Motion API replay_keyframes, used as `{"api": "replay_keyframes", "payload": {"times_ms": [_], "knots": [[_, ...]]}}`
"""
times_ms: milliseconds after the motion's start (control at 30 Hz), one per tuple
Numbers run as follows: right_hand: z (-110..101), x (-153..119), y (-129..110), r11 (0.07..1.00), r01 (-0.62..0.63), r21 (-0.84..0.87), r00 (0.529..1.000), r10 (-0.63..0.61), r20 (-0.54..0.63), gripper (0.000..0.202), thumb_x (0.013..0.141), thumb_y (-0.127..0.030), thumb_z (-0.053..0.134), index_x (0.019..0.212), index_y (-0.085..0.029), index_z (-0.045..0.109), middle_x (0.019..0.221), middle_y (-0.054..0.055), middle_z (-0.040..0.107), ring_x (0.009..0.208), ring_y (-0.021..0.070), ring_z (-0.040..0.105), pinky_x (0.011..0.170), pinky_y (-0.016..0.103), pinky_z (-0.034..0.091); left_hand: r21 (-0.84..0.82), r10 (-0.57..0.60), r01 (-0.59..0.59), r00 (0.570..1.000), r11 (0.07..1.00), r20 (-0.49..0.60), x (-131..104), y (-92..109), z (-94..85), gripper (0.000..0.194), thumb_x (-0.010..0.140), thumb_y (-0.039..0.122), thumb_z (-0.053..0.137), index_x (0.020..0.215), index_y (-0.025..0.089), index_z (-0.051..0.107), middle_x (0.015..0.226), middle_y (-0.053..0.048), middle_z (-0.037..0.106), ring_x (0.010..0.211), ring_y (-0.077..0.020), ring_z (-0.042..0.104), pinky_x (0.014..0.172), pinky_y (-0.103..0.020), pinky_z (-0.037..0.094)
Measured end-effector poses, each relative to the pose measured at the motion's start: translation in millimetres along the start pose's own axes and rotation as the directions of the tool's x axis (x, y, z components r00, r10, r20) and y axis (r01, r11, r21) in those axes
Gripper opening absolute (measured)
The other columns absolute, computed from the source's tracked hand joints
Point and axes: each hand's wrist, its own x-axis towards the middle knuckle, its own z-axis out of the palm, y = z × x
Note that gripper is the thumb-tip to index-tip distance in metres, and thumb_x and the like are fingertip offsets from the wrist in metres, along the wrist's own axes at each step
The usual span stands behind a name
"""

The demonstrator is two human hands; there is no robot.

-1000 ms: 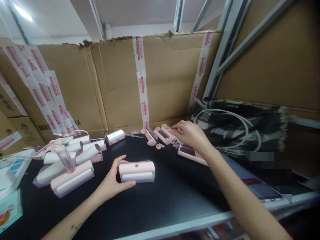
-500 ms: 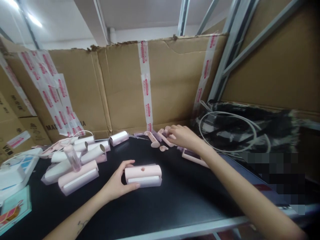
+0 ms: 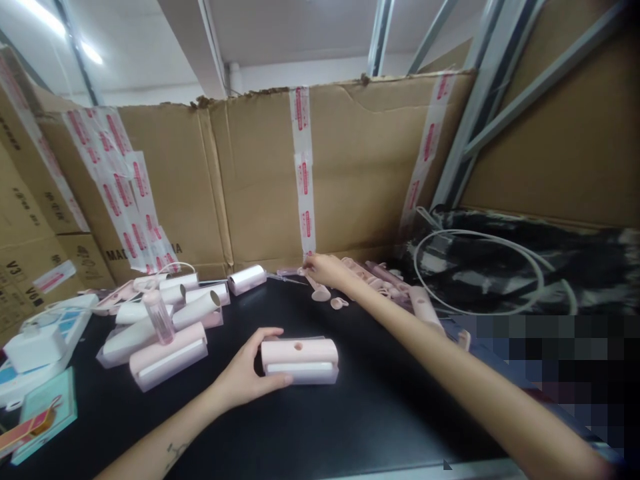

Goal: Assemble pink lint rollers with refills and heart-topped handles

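My left hand (image 3: 247, 373) grips the left end of a pink cylindrical holder (image 3: 313, 350) that has a round hole on top and a white strip along its front. The holder lies on the black tabletop (image 3: 280, 433). Farther back, my right hand (image 3: 323, 270) reaches to small pink parts near the cardboard; its fingers are bent at the end of a pink handle-like piece (image 3: 319, 289), and the fingertips are too small to make out. A small pink ring-shaped part (image 3: 339, 303) lies just in front of that piece.
White rolls (image 3: 195, 312), another pink holder (image 3: 170, 357) and a clear tube (image 3: 159, 319) crowd the left. A power strip (image 3: 75, 333) is at far left. Pink parts (image 3: 385, 283) and a coiled white cable (image 3: 543, 283) are at right. Cardboard (image 3: 260, 180) stands behind.
My right hand has moved left, from the pile of pink parts to the end of the handle-like piece. My left hand keeps its grip on the holder. The view has shifted slightly.
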Motion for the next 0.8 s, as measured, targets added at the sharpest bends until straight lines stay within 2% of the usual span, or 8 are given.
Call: {"api": "replay_keyframes", "payload": {"times_ms": [100, 233, 433, 533, 600, 667, 733, 800], "knots": [[11.6, 22.6, -18.4, 0.998, 0.054, 0.014, 0.998, -0.054, 0.020, 0.026, 0.089, -0.027, 0.046, 0.109, -0.016, 0.060, 0.116, 0.010, 0.059, 0.103, 0.0206, 0.056, 0.086, 0.033, 0.043, -0.017, -0.002, 0.002, 1.000, 1.000, 0.004, 0.0, 1.4, 0.1, 0.065, 0.064, 0.033, 0.073, 0.121, 0.021, 0.045, 0.116, -0.008, 0.053, 0.108, -0.0257, 0.051, 0.096, -0.036, 0.037], [29.0, 49.2, -38.9, 0.997, 0.065, 0.031, 0.997, -0.066, 0.031, 0.031, 0.087, -0.032, 0.053, 0.112, -0.013, 0.054, 0.112, 0.009, 0.057, 0.096, 0.0196, 0.058, 0.082, 0.041, 0.048, -0.037, -0.017, 0.017, 1.000, 0.999, 0.002, 0.9, 1.8, -1.9, 0.069, 0.061, 0.033, 0.075, 0.122, 0.020, 0.045, 0.115, -0.008, 0.054, 0.105, -0.0249, 0.053, 0.094, -0.035, 0.039], [26.5, 58.0, -42.7, 0.983, 0.098, 0.155, 0.991, -0.083, -0.104, 0.026, 0.088, -0.029, 0.051, 0.102, -0.008, 0.055, 0.103, 0.014, 0.061, 0.098, 0.0227, 0.057, 0.084, 0.040, 0.044, -0.074, -0.005, 0.007, 1.000, 0.997, 0.019, 3.1, -1.0, -5.7, 0.071, 0.059, 0.034, 0.077, 0.122, 0.021, 0.046, 0.110, -0.006, 0.056, 0.101, -0.0232, 0.054, 0.092, -0.034, 0.040], [11.8, 44.1, -43.0, 0.953, 0.131, 0.272, 0.977, -0.078, -0.199, 0.026, 0.091, -0.031, 0.041, 0.107, -0.010, 0.046, 0.102, 0.017, 0.061, 0.099, 0.0229, 0.058, 0.080, 0.033, 0.044, -0.075, 0.016, -0.016, 1.000, 0.997, -0.001, 3.2, -3.7, -5.7, 0.068, 0.062, 0.031, 0.076, 0.121, 0.022, 0.046, 0.115, -0.007, 0.054, 0.107, -0.0245, 0.052, 0.096, -0.036, 0.038], [-1.4, 24.9, -45.9, 0.927, 0.155, 0.341, 0.960, -0.060, -0.272, 0.030, 0.095, -0.033, 0.026, 0.116, -0.014, 0.036, 0.112, 0.016, 0.057, 0.102, 0.0189, 0.057, 0.077, 0.029, 0.045, -0.069, 0.032, -0.034, 0.999, 0.997, -0.032, 3.7, -6.9, -5.6, 0.067, 0.062, 0.031, 0.076, 0.121, 0.022, 0.046, 0.118, -0.007, 0.052, 0.110, -0.0255, 0.050, 0.098, -0.038, 0.036], [-18.1, -1.6, -48.3, 0.860, 0.203, 0.468, 0.950, -0.058, -0.306, 0.037, 0.096, -0.034, 0.009, 0.123, -0.016, 0.027, 0.110, 0.013, 0.057, 0.094, 0.0157, 0.060, 0.071, 0.026, 0.046, -0.074, 0.036, -0.040, 0.998, 0.996, -0.053, 5.0, -10.6, -6.2, 0.067, 0.062, 0.031, 0.076, 0.122, 0.023, 0.046, 0.119, -0.008, 0.052, 0.109, -0.0251, 0.050, 0.098, -0.038, 0.036], [-38.4, -30.9, -47.5, 0.712, 0.272, 0.648, 0.960, -0.151, -0.237, 0.044, 0.095, -0.042, 0.009, 0.126, -0.018, 0.029, 0.093, 0.006, 0.061, 0.071, 0.0141, 0.063, 0.060, 0.026, 0.046, -0.091, 0.038, -0.042, 0.998, 0.995, -0.050, 6.9, -14.0, -7.4, 0.068, 0.063, 0.032, 0.076, 0.123, 0.022, 0.044, 0.118, -0.008, 0.052, 0.106, -0.0238, 0.052, 0.095, -0.038, 0.038], [-59.9, -56.2, -43.9, 0.705, 0.323, 0.631, 0.926, -0.372, -0.059, 0.044, 0.087, -0.052, 0.037, 0.117, -0.021, 0.046, 0.087, 0.003, 0.062, 0.063, 0.0133, 0.060, 0.058, 0.025, 0.044, -0.107, 0.053, -0.056, 0.998, 0.993, -0.037, 8.8, -16.6, -8.8, 0.069, 0.063, 0.032, 0.075, 0.123, 0.021, 0.044, 0.118, -0.008, 0.052, 0.105, -0.0233, 0.053, 0.095, -0.037, 0.039]]}}
